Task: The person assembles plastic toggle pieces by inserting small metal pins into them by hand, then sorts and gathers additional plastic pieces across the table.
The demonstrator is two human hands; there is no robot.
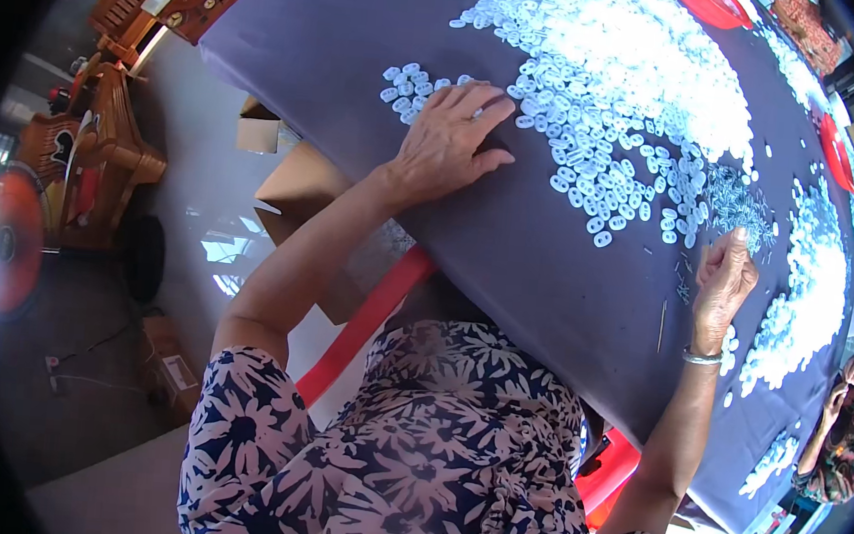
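Left of frame centre: left hand (454, 134) lies flat, palm down, fingers spread, gripping nothing, on the dark purple cloth-covered counter (527, 265). Fingertips touch a small cluster of white oval plastic pieces (408, 85). Upper centre: large heap of the same white pieces (624, 52), thinning into scattered ones toward mid-frame. Right of centre: pile of small grey metal pins (738, 201). Right hand (724, 280) sits just below it, fingers drawn together; whether they pinch a pin cannot be told.

Risk, judged: the cluster lies near the counter's left edge; a careless sweep could push pieces off onto the floor.
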